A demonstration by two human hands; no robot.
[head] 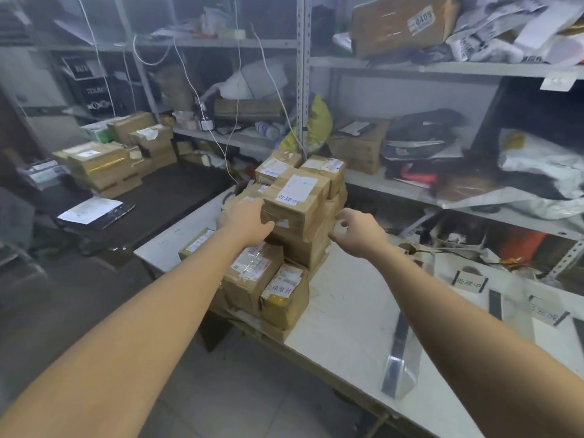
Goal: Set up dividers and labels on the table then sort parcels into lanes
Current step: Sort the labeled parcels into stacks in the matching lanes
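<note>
A pile of brown cardboard parcels (284, 248) stands on the left part of the white table (347, 327). The top parcel (297, 200) carries a white label with handwritten characters. My left hand (245, 219) lies against the left side of that top parcel, fingers fairly straight. My right hand (355, 230) hovers at the pile's right side with fingers loosely curled, holding nothing. Clear plastic dividers (401, 352) lie on the table to the right, with taped paper labels (469, 281) between them.
Metal shelving (303, 74) crammed with bags and boxes stands behind the table. A dark low table (164, 197) at the left holds more stacked parcels (104, 165) and a white sheet (90, 210). White cables hang down near the pile.
</note>
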